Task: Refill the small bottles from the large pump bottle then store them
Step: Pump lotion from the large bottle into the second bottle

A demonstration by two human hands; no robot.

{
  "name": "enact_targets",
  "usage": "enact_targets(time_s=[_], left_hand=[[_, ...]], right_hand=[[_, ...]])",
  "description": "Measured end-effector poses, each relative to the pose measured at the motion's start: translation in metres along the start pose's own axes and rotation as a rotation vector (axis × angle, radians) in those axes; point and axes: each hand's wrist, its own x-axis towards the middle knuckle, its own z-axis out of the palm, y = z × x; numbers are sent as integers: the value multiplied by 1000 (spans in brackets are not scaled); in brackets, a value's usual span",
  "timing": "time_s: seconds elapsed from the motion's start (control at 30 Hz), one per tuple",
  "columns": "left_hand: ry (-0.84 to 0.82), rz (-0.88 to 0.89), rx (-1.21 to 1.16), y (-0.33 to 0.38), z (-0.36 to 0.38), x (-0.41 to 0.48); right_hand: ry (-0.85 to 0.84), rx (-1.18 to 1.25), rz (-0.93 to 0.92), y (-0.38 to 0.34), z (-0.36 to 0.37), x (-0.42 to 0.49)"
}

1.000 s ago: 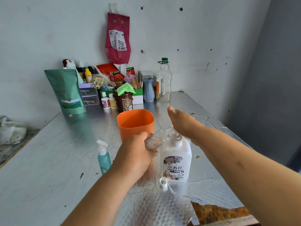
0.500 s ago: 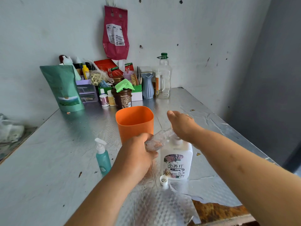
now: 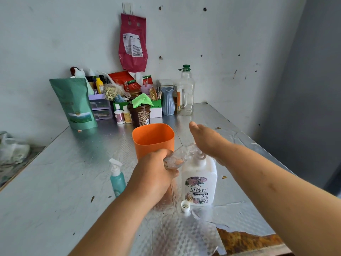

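Bench: embossed, reflective metallic foil covering. Pump bottle: opaque glossy white plastic. Small bottle: clear plastic. Cup: matt orange plastic.

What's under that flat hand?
The right hand covers the pump on the white pump bottle. The small clear bottle tilts toward it; the spout tip is hidden.
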Motion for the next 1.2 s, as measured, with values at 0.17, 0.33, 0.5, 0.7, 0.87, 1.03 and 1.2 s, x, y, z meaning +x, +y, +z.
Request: enact_targets(time_s=[0.17,0.33,0.5,0.7,0.87,1.03,1.2], left_hand=[[1,4,-1,-2,1,0],[5,2,10,-5,5,0],[-6,-21,20,-6,8,-1],[3,11,13,-2,1,0],[7,20,10,-1,-1,0],[8,22,11,-1,0,1],[9,17,21,-3,3,-1]], right_hand=[[-6,58,17,4,4,4],[-5,77,52,9,10,9],[35,133,86,11,18,11],[37,153,43,5,6,11],[-12,69,-4,4,2,12],[-3,126,52,6,6,14],[30,103,38,12,12,15]])
